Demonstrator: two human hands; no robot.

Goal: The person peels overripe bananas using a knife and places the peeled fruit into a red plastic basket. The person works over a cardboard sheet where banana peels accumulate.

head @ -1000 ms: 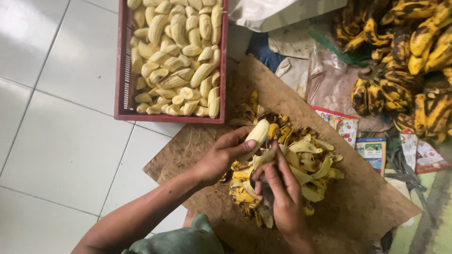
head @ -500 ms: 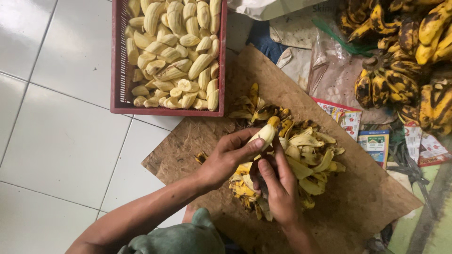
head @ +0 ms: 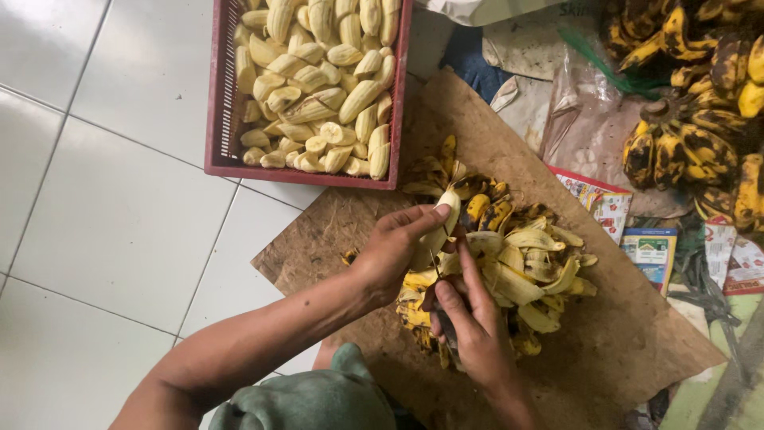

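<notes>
Left hand is gripping a peeled banana, tip pointing up toward the red crate; right hand is clenching a knife.

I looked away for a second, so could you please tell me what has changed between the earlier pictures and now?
Little has changed. The left hand keeps its hold on the pale banana, and the right hand has kept working beside it over the pile of peels. More of the banana's skin seems to be off. The red crate of peeled bananas, the brown board and the unpeeled bunches stayed as they were.
</notes>
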